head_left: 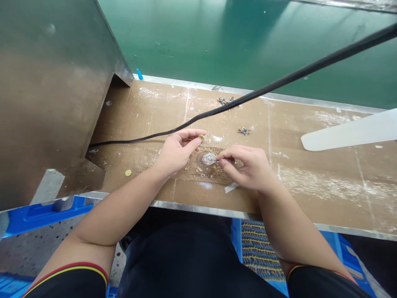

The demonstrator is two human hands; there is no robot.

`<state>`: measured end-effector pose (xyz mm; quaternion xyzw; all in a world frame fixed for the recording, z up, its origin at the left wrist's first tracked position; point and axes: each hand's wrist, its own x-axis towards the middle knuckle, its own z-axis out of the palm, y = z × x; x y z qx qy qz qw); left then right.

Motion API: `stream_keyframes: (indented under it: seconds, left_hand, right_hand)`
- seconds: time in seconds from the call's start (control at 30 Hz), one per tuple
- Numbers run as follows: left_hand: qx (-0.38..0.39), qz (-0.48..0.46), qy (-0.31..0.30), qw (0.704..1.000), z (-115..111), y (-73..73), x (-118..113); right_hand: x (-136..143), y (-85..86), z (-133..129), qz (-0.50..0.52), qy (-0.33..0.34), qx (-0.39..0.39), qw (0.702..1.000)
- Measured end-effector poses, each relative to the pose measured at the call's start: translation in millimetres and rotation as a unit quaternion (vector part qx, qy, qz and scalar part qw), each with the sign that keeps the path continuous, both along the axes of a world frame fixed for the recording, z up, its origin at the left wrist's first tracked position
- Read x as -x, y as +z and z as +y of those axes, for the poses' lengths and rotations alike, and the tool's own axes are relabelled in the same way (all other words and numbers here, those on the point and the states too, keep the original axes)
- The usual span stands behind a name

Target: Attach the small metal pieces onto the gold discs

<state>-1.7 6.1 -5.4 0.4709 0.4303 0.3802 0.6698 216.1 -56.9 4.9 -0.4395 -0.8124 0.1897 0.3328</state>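
Observation:
My left hand (179, 150) pinches a small round gold-coloured disc (201, 137) between thumb and forefinger, just above the cardboard. A similar gold-coloured disc (128, 173) lies flat on the board to the left of my forearm. My right hand (245, 165) is closed, its thumb and fingertips around a small blue part that is mostly hidden. The tip of that part is at the edge of a white paste blob (209, 158); I cannot tell whether it touches. A small cluster of blue-and-gold wired parts (244, 131) sits beyond my right hand.
Cardboard (198, 198) covers the bench, with dried white smears. A black cable (217, 109) crosses above it. At left stands a metal housing (58, 82); a white blade-shaped piece (347, 131) juts in from the right. More wired parts (222, 100) lie near the green surface (198, 45).

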Motion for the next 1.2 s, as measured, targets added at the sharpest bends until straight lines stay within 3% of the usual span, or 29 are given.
stream_keyframes:
  seconds: [0.73, 0.87, 1.2]
  left_hand:
    - [-0.002, 0.003, -0.006, 1.000, 0, 0.1, 0]
    - [-0.001, 0.008, -0.011, 1.000, 0, 0.4, 0]
    - [-0.014, -0.001, -0.014, 1.000, -1, -0.4, 0]
  right_hand:
    - [1, 3.7, 0, 0.003, -0.008, -0.009, 1.000]
    - [5, 4.8, -1, 0.008, -0.030, -0.027, 0.999]
    - [13, 0.1, 0, -0.006, -0.010, -0.059, 0.998]
